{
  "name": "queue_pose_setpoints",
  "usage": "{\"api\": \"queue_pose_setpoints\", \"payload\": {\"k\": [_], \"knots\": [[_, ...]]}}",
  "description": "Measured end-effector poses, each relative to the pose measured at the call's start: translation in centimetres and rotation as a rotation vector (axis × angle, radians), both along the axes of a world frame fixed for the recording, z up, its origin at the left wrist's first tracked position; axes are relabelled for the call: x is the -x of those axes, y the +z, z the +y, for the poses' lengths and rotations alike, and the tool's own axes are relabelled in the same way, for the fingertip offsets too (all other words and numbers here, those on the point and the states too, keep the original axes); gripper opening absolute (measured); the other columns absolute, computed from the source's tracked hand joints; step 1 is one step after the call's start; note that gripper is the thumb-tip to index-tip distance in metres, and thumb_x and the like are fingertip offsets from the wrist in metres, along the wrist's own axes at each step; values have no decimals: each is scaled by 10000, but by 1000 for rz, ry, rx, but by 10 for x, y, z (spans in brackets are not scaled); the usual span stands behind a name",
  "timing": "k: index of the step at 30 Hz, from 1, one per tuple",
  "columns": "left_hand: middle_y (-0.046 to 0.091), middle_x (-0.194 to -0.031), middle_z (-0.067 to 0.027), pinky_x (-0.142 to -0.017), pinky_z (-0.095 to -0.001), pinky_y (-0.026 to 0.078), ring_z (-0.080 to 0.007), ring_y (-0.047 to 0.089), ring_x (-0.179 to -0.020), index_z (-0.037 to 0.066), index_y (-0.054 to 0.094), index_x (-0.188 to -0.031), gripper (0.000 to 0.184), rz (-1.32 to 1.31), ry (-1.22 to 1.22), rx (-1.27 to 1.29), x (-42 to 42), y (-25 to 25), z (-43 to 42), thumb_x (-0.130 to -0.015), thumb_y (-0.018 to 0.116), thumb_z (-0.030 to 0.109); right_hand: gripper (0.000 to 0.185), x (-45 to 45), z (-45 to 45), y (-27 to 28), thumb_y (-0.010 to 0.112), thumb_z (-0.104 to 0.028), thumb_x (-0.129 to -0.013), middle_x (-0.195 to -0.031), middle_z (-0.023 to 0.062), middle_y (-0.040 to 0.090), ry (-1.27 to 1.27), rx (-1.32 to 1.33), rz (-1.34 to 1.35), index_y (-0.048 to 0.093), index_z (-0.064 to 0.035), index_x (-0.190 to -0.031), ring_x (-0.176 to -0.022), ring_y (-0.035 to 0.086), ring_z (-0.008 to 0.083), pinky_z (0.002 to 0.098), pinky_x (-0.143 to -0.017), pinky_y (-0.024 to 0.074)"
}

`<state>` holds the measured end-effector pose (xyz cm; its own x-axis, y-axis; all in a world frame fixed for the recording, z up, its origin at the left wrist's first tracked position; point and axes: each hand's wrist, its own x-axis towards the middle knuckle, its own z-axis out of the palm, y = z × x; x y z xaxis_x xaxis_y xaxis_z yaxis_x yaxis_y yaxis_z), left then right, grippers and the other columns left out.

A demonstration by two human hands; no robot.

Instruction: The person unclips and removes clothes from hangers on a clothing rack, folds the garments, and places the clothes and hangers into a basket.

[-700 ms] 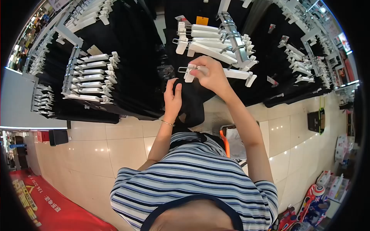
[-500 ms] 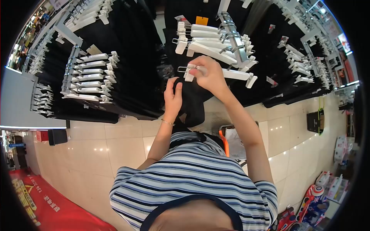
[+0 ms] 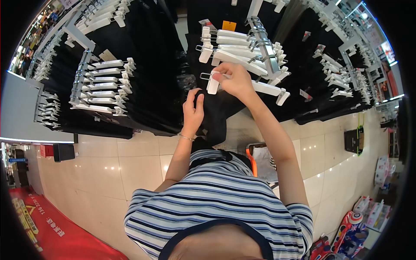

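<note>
My right hand (image 3: 235,80) is closed, with thumb and fingers pinching the end clip of a white clip hanger (image 3: 267,88). This hanger is at the near end of a metal display arm (image 3: 268,53). Just lower and to the left, my left hand (image 3: 193,112) is closed around the edge of a black garment (image 3: 214,123), thumb facing the fingers. The cloth hangs down below both hands; its exact kind cannot be made out. Right behind my right hand, several more white clip hangers (image 3: 236,41) hang on the same arm, holding dark clothes.
To the left is another row of white hangers (image 3: 104,86) with black clothes. More hangers (image 3: 336,73) are at the right. A basket with an orange handle (image 3: 251,163) stands on the tiled floor (image 3: 125,173) by my body. A red-covered surface (image 3: 65,229) is at the lower left.
My right hand stays on the hanger's clip, which has tilted slightly. My left hand keeps its hold on the black cloth, whose hanging part has shifted a little left.
</note>
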<state>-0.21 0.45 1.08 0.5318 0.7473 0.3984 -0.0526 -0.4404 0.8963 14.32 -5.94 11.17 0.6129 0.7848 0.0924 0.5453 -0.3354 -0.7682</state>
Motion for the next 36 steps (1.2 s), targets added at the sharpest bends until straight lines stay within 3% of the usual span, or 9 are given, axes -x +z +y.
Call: {"api": "queue_pose_setpoints", "payload": {"k": [8,17,23,26,29,32,34,36], "knots": [[597,-773,-133,-554,-272,433,-189,577,-608,8,539,-1013,161,9,114,-11,-9,6,-14,-903,532,126,244,-1,-2,-4,669,-213,-713,-780,106,673,8,-50,12,679,-42,-887,-722,634,209,305,-697,469],[517,-648,-110,-507,-296,381,-169,482,-534,18,491,-1059,212,-75,106,26,-22,16,-13,-939,474,192,227,2,-4,3,658,-202,-729,-810,108,677,16,-50,40,675,-53,-900,-763,641,214,306,-727,468],[542,-744,-122,-602,-286,416,-166,505,-615,32,461,-1087,253,-48,11,44,-23,7,-3,-958,422,247,258,1,-7,7,656,-240,-745,-893,104,662,54,30,-35,658,-73,-941,-859,619,255,330,-776,460],[558,-834,-142,-666,-294,428,-199,537,-691,34,441,-1107,256,-44,-38,59,-22,0,-3,-959,418,242,238,-5,-10,-8,648,-239,-754,-882,97,652,130,-72,-135,663,-71,-922,-872,611,252,317,-780,452],[565,-876,-159,-708,-310,431,-235,557,-748,28,429,-1118,258,6,-49,78,-20,3,-8,-961,411,231,224,-5,-20,-12,599,-187,-814,-1003,94,626,230,-138,-280,626,-75,-1005,-1019,549,268,339,-891,399],[569,-883,-177,-720,-320,435,-269,572,-764,17,420,-1126,258,8,-78,79,-21,-1,-9,-963,400,217,180,12,-27,-23,594,-94,-811,-1018,96,614,27,-570,-413,622,-55,-984,-1041,527,280,347,-912,378],[564,-901,-171,-735,-309,432,-243,562,-782,11,423,-1125,259,34,-85,82,-17,2,-9,-962,408,213,201,10,-49,-48,529,77,-789,-1001,120,607,-73,-711,-466,618,-28,-935,-931,562,288,335,-837,422],[557,-918,-154,-755,-296,425,-212,544,-808,8,428,-1121,257,14,-99,95,-17,0,-5,-961,418,208,244,14,-79,-84,502,111,-767,-976,118,599,-187,-670,-387,617,-35,-925,-896,563,274,319,-817,418]]}}
